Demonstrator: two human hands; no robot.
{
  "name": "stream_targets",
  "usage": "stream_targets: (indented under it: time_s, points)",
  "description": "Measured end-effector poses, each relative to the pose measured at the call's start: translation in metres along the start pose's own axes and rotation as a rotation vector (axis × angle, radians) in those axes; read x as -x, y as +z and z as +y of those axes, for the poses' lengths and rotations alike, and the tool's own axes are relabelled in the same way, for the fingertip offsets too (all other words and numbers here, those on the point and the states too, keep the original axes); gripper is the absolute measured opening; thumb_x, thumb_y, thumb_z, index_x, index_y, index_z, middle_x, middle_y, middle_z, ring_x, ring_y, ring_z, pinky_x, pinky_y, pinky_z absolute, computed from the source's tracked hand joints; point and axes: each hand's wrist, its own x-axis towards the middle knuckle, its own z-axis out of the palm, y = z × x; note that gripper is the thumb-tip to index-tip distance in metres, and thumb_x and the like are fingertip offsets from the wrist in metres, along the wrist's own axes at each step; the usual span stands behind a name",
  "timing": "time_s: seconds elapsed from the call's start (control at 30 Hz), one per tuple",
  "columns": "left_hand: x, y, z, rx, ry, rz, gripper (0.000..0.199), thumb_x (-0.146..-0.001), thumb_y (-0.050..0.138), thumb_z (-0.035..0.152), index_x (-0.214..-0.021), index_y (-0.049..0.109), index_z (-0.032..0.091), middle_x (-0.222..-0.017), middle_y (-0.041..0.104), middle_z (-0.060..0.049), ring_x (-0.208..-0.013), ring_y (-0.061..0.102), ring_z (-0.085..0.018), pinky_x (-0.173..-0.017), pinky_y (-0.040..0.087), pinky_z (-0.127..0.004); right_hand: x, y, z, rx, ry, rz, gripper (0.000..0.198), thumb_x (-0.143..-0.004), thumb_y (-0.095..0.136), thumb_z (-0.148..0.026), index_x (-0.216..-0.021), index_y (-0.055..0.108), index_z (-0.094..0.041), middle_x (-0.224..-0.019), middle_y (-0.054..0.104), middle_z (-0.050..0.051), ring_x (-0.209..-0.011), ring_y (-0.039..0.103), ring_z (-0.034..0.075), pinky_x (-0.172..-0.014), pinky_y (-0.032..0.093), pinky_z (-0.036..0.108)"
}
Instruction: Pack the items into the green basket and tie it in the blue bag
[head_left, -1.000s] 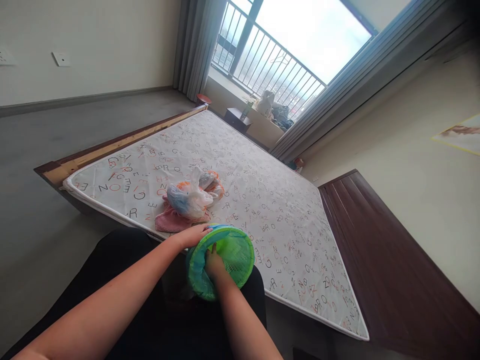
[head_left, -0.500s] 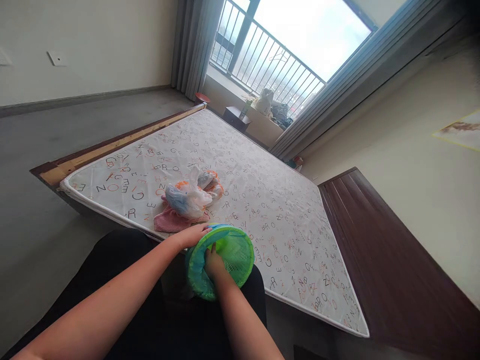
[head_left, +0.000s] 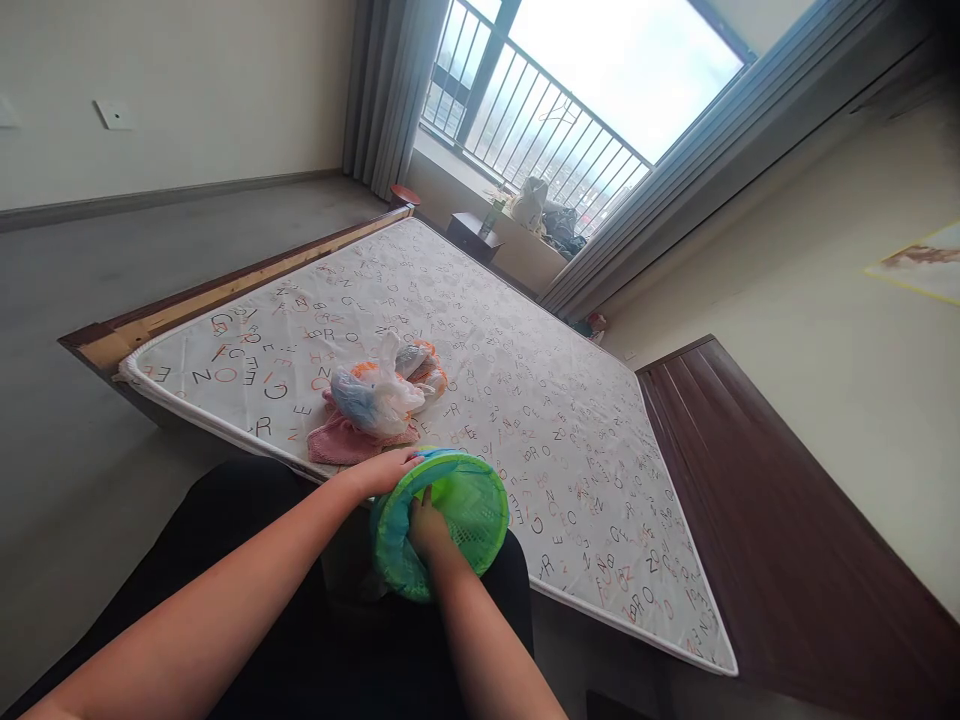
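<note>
A round, collapsible mesh basket [head_left: 480, 515], bright green inside with a blue-green fabric side, rests tilted over my lap with its mouth facing me. My left hand [head_left: 391, 470] grips it from outside at the upper left, fingers over the rim. Inside the mouth is my right hand [head_left: 429, 527], its visible fingers apart near the left inner wall; part of that hand is hidden by the basket's near rim. Just beyond, on the mattress [head_left: 510, 370], lie crumpled plastic bags [head_left: 379, 395], whitish and blue with orange print. Under them is a pink cloth [head_left: 341, 440].
The letter-printed mattress sits in a dark wooden bed frame [head_left: 225, 285] with a headboard [head_left: 780, 500] on the right. A small nightstand [head_left: 472, 235] stands on the far side. Behind it are grey curtains [head_left: 382, 90], a railed window and bags [head_left: 530, 203] on the sill.
</note>
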Motion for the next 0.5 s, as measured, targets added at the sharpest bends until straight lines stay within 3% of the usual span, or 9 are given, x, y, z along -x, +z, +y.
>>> stream_targets:
  time_s: [0.5]
  points:
    - [-0.0005,0.0000,-0.0022,0.001,0.008,0.004,0.053,-0.098,0.043,0.059,-0.122,0.071,0.020,-0.131,0.071,-0.011,-0.119,0.065,-0.030,-0.108,0.045,-0.039,-0.0010,0.0008,0.0002,0.010,-0.001,-0.006,0.060,-0.094,0.053,-0.031,-0.153,0.046,-0.019,-0.168,0.021,0.025,-0.105,0.074,0.035,-0.093,0.058,0.050]
